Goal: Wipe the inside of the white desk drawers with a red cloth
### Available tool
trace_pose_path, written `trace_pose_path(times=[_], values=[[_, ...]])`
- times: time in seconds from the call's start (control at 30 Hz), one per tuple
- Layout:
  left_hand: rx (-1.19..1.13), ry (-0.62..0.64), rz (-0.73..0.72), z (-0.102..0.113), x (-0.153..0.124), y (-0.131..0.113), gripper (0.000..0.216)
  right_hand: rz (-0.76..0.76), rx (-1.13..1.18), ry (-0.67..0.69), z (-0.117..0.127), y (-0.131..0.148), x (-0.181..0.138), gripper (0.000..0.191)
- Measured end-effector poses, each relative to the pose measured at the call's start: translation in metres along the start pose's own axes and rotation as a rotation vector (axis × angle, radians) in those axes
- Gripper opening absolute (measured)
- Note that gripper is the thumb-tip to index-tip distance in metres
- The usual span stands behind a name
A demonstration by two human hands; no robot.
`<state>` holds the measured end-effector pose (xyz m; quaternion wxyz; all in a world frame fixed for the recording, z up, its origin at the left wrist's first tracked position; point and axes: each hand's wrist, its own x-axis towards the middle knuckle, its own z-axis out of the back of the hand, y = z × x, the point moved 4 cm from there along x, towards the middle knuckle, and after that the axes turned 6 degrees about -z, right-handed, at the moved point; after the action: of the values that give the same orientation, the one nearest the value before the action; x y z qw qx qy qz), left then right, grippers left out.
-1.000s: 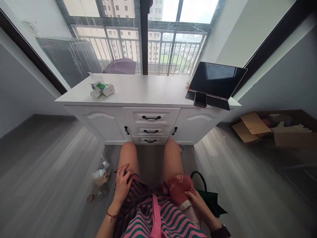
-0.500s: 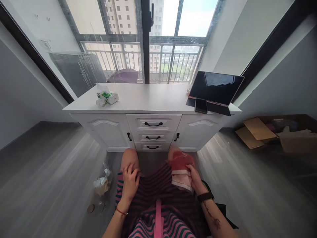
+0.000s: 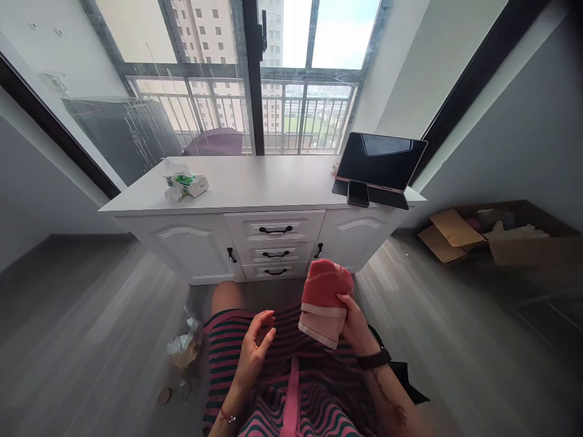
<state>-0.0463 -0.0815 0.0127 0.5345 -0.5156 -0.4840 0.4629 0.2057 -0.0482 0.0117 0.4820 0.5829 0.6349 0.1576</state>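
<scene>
A folded red and pink towel is raised above my right knee, and my right hand grips its right edge. The thumb lies over the cloth, while the other fingers are hidden behind it. My left hand hovers over my lap with its fingers curved and apart, holding nothing. It is to the left of the towel and does not touch it. Below both hands is striped clothing on my lap.
Ahead stands a white cabinet bearing a tissue pack, a tablet and a phone. A cardboard box sits on the floor at right. A plastic bag and a round lid lie at left.
My left hand has lifted off my left knee and moved right over my lap. My right hand has raised the towel from my right leg. The view has shifted slightly right.
</scene>
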Motion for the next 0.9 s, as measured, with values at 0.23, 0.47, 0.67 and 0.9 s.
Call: trace_pose_path(times=[0.23, 0.47, 0.67, 0.9], values=[[-0.395, 0.073, 0.106, -0.025, 0.017, -0.019, 0.043, -0.054, -0.062, 0.123, -0.042, -0.024, -0.013, 0.033], [-0.479, -0.071, 0.210, -0.021, 0.032, -0.018, 0.034, 0.036, -0.247, 0.298, -0.064, -0.026, -0.012, 0.045], [-0.613, -0.121, 0.524, -0.020, 0.039, -0.012, 0.031, 0.153, -0.308, 0.363, -0.081, -0.010, -0.006, 0.052], [-0.597, -0.127, 0.350, -0.009, 0.066, -0.017, 0.038, 0.312, -0.426, 0.133, -0.073, 0.016, 0.018, 0.034]])
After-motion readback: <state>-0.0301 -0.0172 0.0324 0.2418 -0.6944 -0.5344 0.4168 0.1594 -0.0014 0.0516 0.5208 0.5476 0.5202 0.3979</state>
